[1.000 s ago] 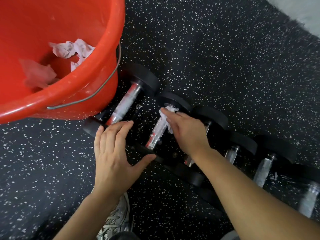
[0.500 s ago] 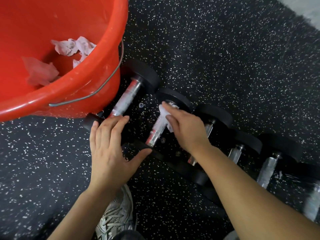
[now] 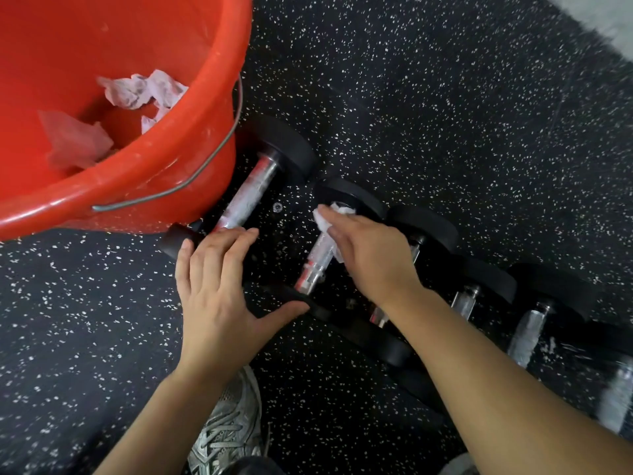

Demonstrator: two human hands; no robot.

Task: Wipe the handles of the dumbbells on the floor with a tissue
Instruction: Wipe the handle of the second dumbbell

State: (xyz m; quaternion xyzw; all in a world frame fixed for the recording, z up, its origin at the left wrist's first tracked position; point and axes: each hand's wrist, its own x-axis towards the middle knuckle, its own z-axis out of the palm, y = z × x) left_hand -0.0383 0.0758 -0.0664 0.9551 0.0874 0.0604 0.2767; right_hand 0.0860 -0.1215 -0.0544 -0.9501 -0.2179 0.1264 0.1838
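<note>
Several black dumbbells with chrome handles lie in a row on the speckled floor. My right hand (image 3: pixel 368 255) holds a white tissue (image 3: pixel 327 217) wrapped over the far end of the second dumbbell's handle (image 3: pixel 313 269). My left hand (image 3: pixel 219 289) lies flat with straight fingers on the near end of the first dumbbell (image 3: pixel 246 197), thumb spread toward the second dumbbell's near weight. More dumbbells (image 3: pixel 527 330) stretch to the right, partly hidden by my right forearm.
A red bucket (image 3: pixel 191 138) with a wire handle stands at the upper left, touching the first dumbbell, with crumpled tissues (image 3: pixel 144 89) inside. My grey sneaker (image 3: pixel 229 430) is at the bottom. A pale floor strip (image 3: pixel 603 18) shows at the top right.
My right hand with the tissue has stayed at the far end of the second handle, shifting only slightly. My left hand has kept its place.
</note>
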